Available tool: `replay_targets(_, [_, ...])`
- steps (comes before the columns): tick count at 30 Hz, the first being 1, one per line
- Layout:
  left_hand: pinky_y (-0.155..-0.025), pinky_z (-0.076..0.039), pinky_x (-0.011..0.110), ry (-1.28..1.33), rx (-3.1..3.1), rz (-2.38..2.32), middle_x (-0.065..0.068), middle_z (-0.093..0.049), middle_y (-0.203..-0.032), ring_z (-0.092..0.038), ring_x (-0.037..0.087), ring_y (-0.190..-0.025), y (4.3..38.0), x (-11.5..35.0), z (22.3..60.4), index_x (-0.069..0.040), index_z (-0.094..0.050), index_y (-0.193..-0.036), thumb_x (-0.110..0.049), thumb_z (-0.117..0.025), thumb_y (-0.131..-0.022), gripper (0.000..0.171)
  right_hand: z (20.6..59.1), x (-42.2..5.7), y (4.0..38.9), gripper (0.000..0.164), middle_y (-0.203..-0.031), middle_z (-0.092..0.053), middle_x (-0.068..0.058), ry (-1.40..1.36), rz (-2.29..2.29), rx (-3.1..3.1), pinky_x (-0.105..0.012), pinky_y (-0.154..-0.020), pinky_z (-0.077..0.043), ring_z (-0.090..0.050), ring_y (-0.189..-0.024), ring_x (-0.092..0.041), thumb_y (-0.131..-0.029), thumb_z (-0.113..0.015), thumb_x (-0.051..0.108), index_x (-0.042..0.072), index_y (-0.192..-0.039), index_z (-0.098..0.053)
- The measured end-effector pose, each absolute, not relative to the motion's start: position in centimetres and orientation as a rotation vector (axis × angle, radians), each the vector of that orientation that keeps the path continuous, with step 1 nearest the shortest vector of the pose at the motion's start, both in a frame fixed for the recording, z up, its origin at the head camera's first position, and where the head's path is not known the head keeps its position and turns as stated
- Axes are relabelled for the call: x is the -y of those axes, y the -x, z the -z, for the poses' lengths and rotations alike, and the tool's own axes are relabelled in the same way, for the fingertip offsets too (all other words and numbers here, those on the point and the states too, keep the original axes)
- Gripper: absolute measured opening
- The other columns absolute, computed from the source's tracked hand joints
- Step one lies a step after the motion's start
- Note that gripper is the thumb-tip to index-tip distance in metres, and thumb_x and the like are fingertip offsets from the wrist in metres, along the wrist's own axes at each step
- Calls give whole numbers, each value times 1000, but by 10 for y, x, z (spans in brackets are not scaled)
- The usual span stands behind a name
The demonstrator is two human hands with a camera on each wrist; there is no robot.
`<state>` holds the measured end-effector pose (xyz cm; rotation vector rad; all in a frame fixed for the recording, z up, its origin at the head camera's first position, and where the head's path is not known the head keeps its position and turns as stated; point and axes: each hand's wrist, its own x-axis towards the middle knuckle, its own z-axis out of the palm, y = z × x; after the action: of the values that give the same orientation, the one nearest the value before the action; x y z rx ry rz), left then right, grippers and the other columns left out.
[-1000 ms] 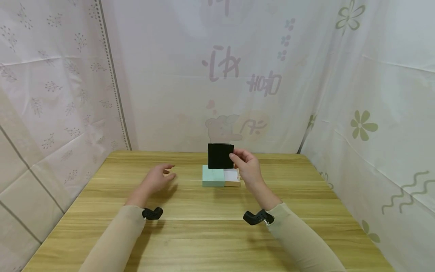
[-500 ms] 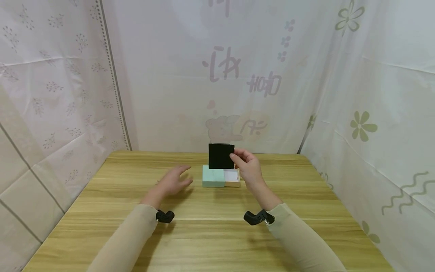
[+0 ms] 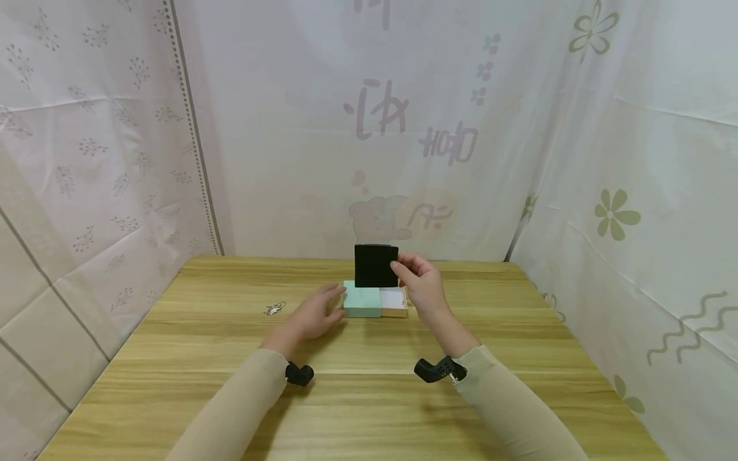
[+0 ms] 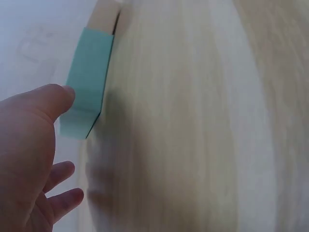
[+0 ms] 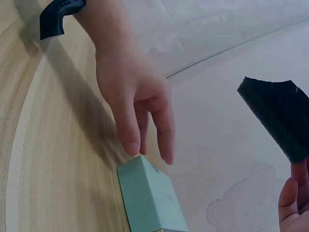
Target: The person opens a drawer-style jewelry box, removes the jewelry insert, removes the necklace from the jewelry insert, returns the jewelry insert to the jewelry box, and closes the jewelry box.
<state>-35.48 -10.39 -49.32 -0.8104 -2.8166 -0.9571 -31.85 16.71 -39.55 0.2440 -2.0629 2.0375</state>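
Note:
My right hand (image 3: 425, 288) pinches a square black foam pad (image 3: 376, 266) by its right edge, between thumb and fingers. The pad is held up above a mint-green drawer-style box (image 3: 361, 307), and in the right wrist view the foam (image 5: 270, 121) shows its thick, rough side. The box's inner tray (image 3: 394, 298), white inside, is slid partly out to the right. At the sleeve's left end is my left hand (image 3: 314, 315), fingers apart. Its thumb lies close to the green sleeve (image 4: 89, 72) in the left wrist view; contact is unclear.
A small silvery chain-like item (image 3: 274, 308) lies on the wooden table (image 3: 346, 410), left of the left hand. Patterned curtains (image 3: 288, 128) hang behind the table and along both sides. Each wrist wears a black camera mount (image 3: 300, 374).
My left hand has moved right, from over the silvery item to the box's left end, leaving that item uncovered. The right hand and foam pad have hardly moved.

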Motion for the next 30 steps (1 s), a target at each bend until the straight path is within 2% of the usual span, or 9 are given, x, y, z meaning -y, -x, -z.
replay_targets(10, [-133,-35,58,879,2831,923,18,-35,-178,-38,43,-163,349,87,492,-8,-51,-165,-22,-69,-110,59,398,-168,318,20,-94,-71,11,-271,-2046,2043,-21,-71,-55,-61,-80,-10,-106,-75,13,-2,-118,-73])
replay_targets(18, [-133,-37,55,868,2848,893,14,-41,-176,-42,40,-161,347,82,492,-9,-55,-162,-15,-65,-112,51,398,-168,318,21,-96,-71,11,-270,-2046,2042,-22,-73,-56,-61,-83,-11,-106,-74,14,-2,-118,-72])
replay_targets(23, [-130,-41,55,837,2850,871,13,-44,-174,-46,40,-159,348,81,493,-11,-58,-160,-7,-65,-110,51,396,-167,317,22,-99,-71,10,-261,-2036,2041,-20,-73,-55,-61,-84,-11,-106,-74,15,-2,-120,-73])
replay_targets(30, [-130,-42,54,795,2850,902,10,-46,-173,-47,40,-159,351,81,495,-14,-60,-159,-5,-66,-109,51,393,-167,318,23,-101,-71,7,-271,-2028,2047,-20,-74,-55,-61,-85,-12,-106,-74,16,-2,-121,-72])
